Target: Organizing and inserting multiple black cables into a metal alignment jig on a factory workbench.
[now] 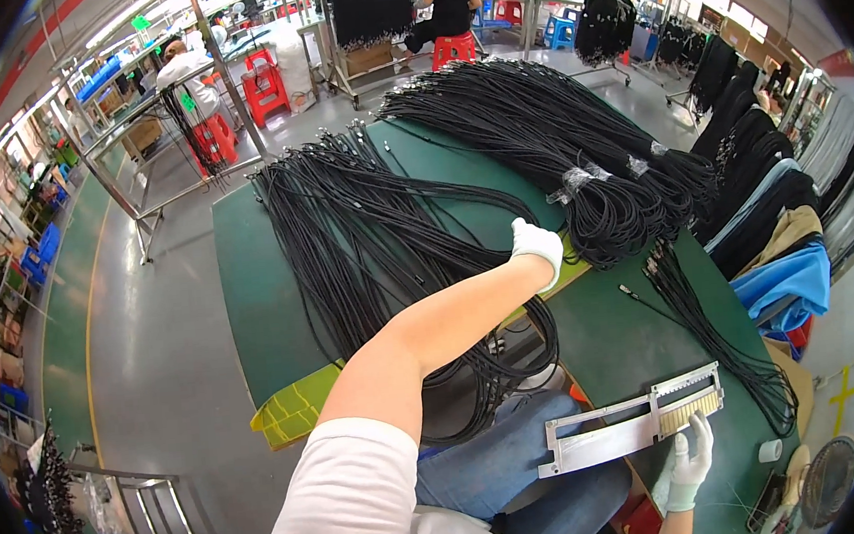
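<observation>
My left hand [538,250], in a white glove, reaches over the table with its fingers closed at the looped ends of a spread of black cables [343,213]. It appears to grip cable there, though the glove hides how many strands. Below that hand, cable loops hang over the table edge near my lap. My right hand [691,459], also gloved, has thumb and fingers apart. Its fingertips are against a metal frame [601,438] with a row of yellowish teeth, which lies slanted across the near table edge.
Thick tied bundles of black cable [602,193] lie at the far right of the green table [270,309]. A smaller cable bunch [695,296] curves down the right side. A small white roll [770,451] and a fan [831,481] stand lower right. Another person [451,4] sits beyond.
</observation>
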Action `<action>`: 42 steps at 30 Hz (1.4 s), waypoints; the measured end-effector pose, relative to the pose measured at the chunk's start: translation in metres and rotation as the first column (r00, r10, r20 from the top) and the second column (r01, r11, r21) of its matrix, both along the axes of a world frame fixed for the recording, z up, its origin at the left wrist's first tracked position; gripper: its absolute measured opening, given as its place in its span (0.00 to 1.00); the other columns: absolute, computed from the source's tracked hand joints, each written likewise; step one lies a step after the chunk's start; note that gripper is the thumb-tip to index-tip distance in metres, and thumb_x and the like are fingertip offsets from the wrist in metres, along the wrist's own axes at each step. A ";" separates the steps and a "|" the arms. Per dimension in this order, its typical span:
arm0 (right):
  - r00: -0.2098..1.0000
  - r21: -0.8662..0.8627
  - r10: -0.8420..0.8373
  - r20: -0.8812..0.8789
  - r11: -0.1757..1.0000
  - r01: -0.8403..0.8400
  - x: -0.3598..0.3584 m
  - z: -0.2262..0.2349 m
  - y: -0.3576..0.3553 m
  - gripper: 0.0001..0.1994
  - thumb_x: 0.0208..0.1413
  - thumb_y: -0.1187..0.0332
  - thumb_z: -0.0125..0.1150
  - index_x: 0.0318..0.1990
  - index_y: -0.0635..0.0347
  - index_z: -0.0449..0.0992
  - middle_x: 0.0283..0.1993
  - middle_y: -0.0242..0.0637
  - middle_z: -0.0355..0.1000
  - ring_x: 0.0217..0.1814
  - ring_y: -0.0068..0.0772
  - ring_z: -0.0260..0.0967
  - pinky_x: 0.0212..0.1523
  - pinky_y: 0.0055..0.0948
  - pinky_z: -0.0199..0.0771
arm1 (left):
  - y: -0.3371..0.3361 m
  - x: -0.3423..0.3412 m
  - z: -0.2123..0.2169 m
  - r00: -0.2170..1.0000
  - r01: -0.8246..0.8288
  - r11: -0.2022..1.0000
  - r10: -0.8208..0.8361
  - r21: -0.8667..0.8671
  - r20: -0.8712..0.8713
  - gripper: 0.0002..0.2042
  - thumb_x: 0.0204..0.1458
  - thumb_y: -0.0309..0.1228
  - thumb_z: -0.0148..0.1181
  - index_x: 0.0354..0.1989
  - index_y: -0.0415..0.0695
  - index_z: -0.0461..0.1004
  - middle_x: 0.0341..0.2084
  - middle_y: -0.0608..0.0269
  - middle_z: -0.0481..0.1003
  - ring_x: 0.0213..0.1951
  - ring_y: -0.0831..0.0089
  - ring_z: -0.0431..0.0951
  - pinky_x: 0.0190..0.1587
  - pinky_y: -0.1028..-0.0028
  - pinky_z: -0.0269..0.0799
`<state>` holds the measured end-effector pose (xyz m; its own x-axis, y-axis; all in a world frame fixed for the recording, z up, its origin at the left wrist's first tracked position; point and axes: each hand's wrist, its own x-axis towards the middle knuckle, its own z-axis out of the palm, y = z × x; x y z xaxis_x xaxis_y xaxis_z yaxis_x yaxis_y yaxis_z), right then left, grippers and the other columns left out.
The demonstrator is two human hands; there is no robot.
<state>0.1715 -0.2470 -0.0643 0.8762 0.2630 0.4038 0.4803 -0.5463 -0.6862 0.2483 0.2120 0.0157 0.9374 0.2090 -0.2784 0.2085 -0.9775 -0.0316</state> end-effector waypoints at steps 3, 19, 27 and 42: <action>0.999 -0.044 0.006 0.032 0.999 -0.004 0.005 0.004 0.010 0.21 0.59 0.61 0.60 0.55 0.67 0.73 0.63 0.51 0.66 0.67 0.47 0.61 0.68 0.42 0.57 | 0.003 0.003 -0.029 0.891 -0.146 0.989 0.114 0.038 0.439 0.15 0.49 0.31 0.59 0.47 0.46 0.73 0.45 0.56 0.73 0.51 0.61 0.71 0.50 0.58 0.62; 0.984 -0.121 0.180 -0.019 0.976 -0.181 -0.009 0.067 0.082 0.17 0.56 0.68 0.62 0.51 0.69 0.75 0.59 0.48 0.70 0.64 0.44 0.65 0.66 0.38 0.59 | 0.052 0.012 -0.036 0.885 -0.286 0.946 0.322 -0.152 0.338 0.17 0.47 0.38 0.62 0.46 0.48 0.80 0.45 0.52 0.79 0.46 0.59 0.80 0.56 0.56 0.63; 0.788 0.357 0.489 -0.374 0.860 -0.365 0.015 0.126 0.179 0.21 0.64 0.62 0.54 0.56 0.74 0.70 0.57 0.53 0.70 0.62 0.43 0.67 0.64 0.38 0.65 | 0.123 -0.029 0.040 0.919 -0.024 0.399 0.369 -0.916 0.137 0.15 0.54 0.39 0.59 0.35 0.37 0.73 0.23 0.62 0.72 0.18 0.74 0.67 0.22 0.73 0.65; 0.342 0.872 0.896 -0.283 0.389 -0.297 -0.019 0.174 0.435 0.11 0.66 0.65 0.52 0.42 0.65 0.74 0.42 0.42 0.76 0.49 0.35 0.72 0.59 0.37 0.68 | 0.080 -0.198 0.046 0.481 0.260 0.866 0.267 -0.427 0.835 0.19 0.44 0.31 0.66 0.44 0.40 0.70 0.34 0.46 0.76 0.36 0.48 0.78 0.38 0.58 0.75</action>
